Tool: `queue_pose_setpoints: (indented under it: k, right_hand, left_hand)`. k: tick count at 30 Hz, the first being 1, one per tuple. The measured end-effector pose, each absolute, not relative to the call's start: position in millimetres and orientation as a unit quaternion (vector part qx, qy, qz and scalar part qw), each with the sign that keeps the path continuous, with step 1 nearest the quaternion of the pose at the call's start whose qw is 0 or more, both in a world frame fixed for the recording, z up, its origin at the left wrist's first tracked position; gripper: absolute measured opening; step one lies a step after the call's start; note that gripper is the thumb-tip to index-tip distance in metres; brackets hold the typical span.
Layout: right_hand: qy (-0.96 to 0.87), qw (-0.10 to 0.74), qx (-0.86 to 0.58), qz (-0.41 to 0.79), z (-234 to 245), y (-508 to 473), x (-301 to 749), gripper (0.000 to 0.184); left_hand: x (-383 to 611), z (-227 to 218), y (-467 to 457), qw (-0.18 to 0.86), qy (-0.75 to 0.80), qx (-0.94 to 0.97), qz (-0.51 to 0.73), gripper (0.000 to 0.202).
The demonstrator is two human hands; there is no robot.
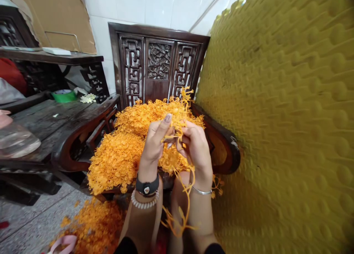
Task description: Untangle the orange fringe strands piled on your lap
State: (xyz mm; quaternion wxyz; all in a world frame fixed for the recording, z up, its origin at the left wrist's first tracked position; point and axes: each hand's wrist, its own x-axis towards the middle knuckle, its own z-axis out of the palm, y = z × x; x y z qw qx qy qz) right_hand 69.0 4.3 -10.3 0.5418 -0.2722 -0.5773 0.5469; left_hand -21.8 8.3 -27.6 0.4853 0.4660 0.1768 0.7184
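Note:
My left hand (pixel 158 136) and my right hand (pixel 195 141) are close together in the middle of the head view. Both are closed on an orange branching plastic sprig (pixel 179 224), pinched between thumbs and fingers. One end of it rises above my fingers, and a thin forked strand hangs down between my wrists. The exact grip of the fingertips is partly hidden by the orange tangle. Just behind and below my hands, a large heap of similar orange sprigs (pixel 118 158) covers the seat of a dark carved wooden chair (pixel 159 86).
More orange pieces (pixel 94 224) lie on the speckled floor at lower left, near a pink loop (pixel 65 243). On a dark wooden bench (pixel 41 125) are green tape (pixel 64 95) and a clear plastic container (pixel 16 139). A yellow foam mat (pixel 282 110) stands upright on the right.

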Motion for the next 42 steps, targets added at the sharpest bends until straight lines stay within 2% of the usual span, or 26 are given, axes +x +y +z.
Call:
queue_pose_setpoints:
  k: [4, 10, 17, 22, 26, 30, 35, 42]
  right_hand:
    - [-0.526, 0.567, -0.220, 0.595, -9.9, 8.3, 76.5, 0.017]
    - [-0.506, 0.555, -0.145, 0.644, -14.0, 14.1, 76.0, 0.016]
    - [-0.499, 0.560, -0.138, 0.647, -16.2, 9.5, 68.4, 0.024]
    - [-0.504, 0.562, -0.147, 0.640, -15.1, 3.0, 59.9, 0.026]
    - [-0.484, 0.607, -0.088, 0.624, -14.3, 5.0, 64.5, 0.029]
    - [-0.470, 0.657, -0.045, 0.589, -8.7, 17.4, 74.1, 0.030]
    - [-0.543, 0.618, -0.118, 0.557, -4.3, 20.2, 82.9, 0.028]
    - [-0.552, 0.608, -0.232, 0.522, -7.3, 11.7, 97.8, 0.025]
  left_hand:
    - [-5.5, -23.5, 9.0, 0.535, 0.119, 0.396, 0.737, 0.054]
    - [4.4, -19.4, 8.2, 0.580, 0.109, 0.258, 0.765, 0.050]
    - [0.0, -15.9, 5.7, 0.518, 0.116, 0.319, 0.785, 0.052]
    - [-6.8, -17.0, 9.4, 0.438, 0.206, 0.382, 0.787, 0.052]
    - [-13.7, -20.8, 5.4, 0.418, 0.241, 0.381, 0.789, 0.050]
    - [-18.0, -22.1, -2.6, 0.435, 0.190, 0.352, 0.807, 0.045]
    - [-12.6, -14.4, -8.5, 0.550, 0.099, 0.366, 0.744, 0.041]
    - [-9.6, -16.2, -2.5, 0.566, 0.183, 0.397, 0.699, 0.029]
